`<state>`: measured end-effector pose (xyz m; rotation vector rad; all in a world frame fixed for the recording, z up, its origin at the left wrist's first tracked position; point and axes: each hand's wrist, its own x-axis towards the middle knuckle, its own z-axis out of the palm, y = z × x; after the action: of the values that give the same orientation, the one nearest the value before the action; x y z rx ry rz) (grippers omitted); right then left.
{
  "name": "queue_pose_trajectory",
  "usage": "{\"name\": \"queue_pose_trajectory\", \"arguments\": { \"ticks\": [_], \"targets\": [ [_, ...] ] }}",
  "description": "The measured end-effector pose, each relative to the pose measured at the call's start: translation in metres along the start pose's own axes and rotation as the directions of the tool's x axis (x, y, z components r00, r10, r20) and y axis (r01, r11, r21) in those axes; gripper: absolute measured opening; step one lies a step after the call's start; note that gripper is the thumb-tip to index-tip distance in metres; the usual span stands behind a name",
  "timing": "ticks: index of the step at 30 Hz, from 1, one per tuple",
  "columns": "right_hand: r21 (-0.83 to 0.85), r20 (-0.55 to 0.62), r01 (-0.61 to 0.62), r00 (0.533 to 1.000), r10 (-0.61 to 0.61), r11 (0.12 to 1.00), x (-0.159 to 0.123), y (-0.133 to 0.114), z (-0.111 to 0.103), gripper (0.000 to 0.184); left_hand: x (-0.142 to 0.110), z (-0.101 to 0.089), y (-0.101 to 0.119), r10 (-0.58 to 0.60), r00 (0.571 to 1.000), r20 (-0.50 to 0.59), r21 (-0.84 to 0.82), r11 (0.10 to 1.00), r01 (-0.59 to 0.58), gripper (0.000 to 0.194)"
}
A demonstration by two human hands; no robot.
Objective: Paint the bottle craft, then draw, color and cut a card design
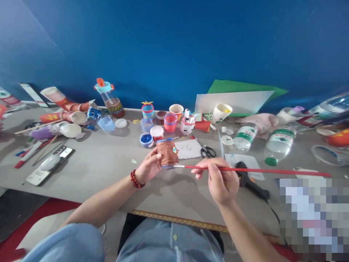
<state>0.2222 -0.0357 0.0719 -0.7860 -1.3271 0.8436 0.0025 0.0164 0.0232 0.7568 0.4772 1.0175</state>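
Note:
My left hand (149,165) is closed around a brown painted cup (167,153) with blue edges and a small yellow-and-blue decoration, held on its side above the table. Pinched in my right hand (222,178) is a long red paintbrush (261,170). The brush tip meets the cup's lower blue edge, or is very close to it. Behind the cup stand an open pot of blue paint (146,139) and a white-lidded pot (157,132). A white paper (188,150) with drawn marks lies beyond the cup, beside black scissors (207,151).
A glue gun (252,185) lies near my right hand. Plastic bottles (280,143) rest at the right. A pen cup (187,127) and a red cup (170,123) stand behind. At the left are a phone (50,165), paper cups (77,117) and a drink bottle (110,98).

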Motion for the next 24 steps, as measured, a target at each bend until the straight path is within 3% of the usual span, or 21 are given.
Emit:
{"name": "queue_pose_trajectory", "arguments": {
  "ticks": [8,15,24],
  "targets": [
    [0.004,-0.077,0.01,0.997,-0.01,1.0,-0.0016,-0.0001,-0.0077,0.023,0.0002,-0.0003,0.0001,-0.004,1.0,-0.002,0.001,1.0,0.004,0.057],
    [-0.054,0.023,0.04,0.999,-0.039,0.998,-0.004,0.0004,-0.0003,0.021,0.0001,-0.0012,-0.0004,-0.004,1.0,-0.022,-0.005,1.0,0.004,0.055],
    [-0.043,-0.054,0.049,0.997,-0.051,0.998,-0.0032,-0.001,-0.0069,0.023,0.0001,-0.002,-0.0014,-0.015,1.0,-0.021,-0.031,0.999,0.014,0.056]
  ]
}}
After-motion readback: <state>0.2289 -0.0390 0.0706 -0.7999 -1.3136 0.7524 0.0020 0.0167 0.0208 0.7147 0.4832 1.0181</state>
